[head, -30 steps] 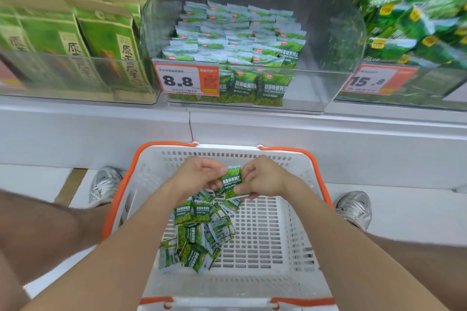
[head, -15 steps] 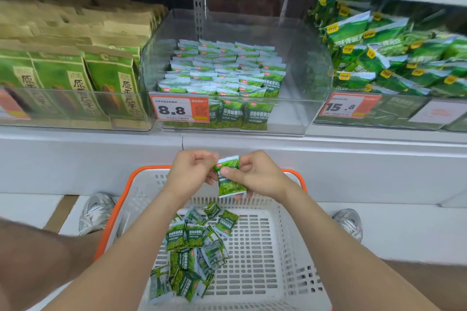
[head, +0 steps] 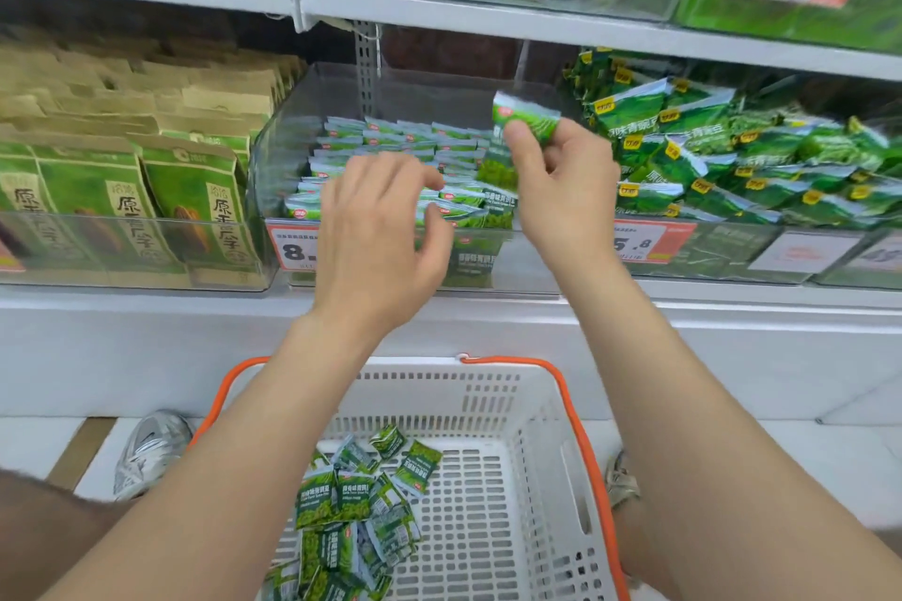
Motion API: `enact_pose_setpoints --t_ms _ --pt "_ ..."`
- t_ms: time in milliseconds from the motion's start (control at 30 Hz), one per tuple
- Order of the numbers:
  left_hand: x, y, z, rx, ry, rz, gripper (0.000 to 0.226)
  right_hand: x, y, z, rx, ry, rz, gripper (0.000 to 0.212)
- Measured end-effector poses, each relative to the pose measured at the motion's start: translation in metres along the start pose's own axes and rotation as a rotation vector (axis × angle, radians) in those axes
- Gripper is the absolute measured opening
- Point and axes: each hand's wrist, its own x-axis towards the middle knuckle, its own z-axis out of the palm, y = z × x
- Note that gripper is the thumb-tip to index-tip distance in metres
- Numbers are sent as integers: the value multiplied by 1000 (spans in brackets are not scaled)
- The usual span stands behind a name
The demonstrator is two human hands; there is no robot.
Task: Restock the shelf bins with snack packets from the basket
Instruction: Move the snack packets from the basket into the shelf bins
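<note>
Two white shelves [head: 488, 22] hold clear bins [head: 279, 151]

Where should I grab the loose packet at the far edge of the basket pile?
Pinch the loose packet by its right edge, coming from above: it lies nearly flat, that edge faces bare basket floor, its left edge meets the pile. The left hand is empty; the right hand pinches a second packet.

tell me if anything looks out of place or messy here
Only the loose packets look untidy, heaped toward the left of the basket. Those in the middle bin stand in tidy rows.
</note>
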Motion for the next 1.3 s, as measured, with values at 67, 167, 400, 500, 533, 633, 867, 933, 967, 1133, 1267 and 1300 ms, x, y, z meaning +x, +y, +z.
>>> enact_pose_setpoints --t_ms 67,167,400,500,533,633,867,933,967,1133,1267,1300 --pt "5 -2 5 83 -168 -3 26 14 16 -5 -262 -121 -64 47" --pt "2 -4 13 233 -311 -22 41 26 27 -2 -453 -305 -12 47" --pt "3 -3 17 326 -300 20 50 54 34 26 -658 -543 213 42" --pt "2 -5 18 320 -285 42 49 63 40 36 -687 -623 254 45" --pt "2 -6 19 311 -273 49 46 65 42 40 -684 -625 257 44" --pt "3 -9 19 281 -238 80 39 65 45 44 -699 -563 248 37" --pt "2 -11 18 269 -213 102 36 59 40 41 -724 -491 178 38" --pt "2 -12 18 257 -237 81 35 56 36 36 -678 -569 191 16" --pt "2 -12 18 253 -257 64 36 55 34 32 -663 -615 200 8" --pt "3 -10 14 193 -351 -19 47 40 29 12 -560 -645 179 36" --pt "-2 -9 15 98 -255 64 30 9 21 3 -407 -234 -165 31" --pt "-5 -6 15 63 -163 101 24 -2 18 1 -355 -126 -299 26"
